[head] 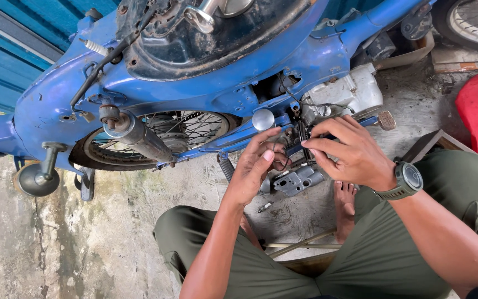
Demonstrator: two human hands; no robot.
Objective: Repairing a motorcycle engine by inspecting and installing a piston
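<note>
At frame centre, the left hand (254, 166) and right hand (345, 152) pinch small parts under the blue motorcycle frame (206, 88); both grips closed.

A blue-painted metal motorcycle frame (195, 83), scuffed and stripped of its seat, stretches across the upper half of the frame, lying tipped toward the camera with a spoked wheel (167, 133) showing beneath it at centre left. At the centre, a small dark blue tool or part (300, 145) is pinched between the fingers of both hands against the underside of the frame, just beside a round silver cap (263, 119). Directly below it a grey cast-metal bracket (300, 180) with holes lies flat on the stained concrete floor.
</note>
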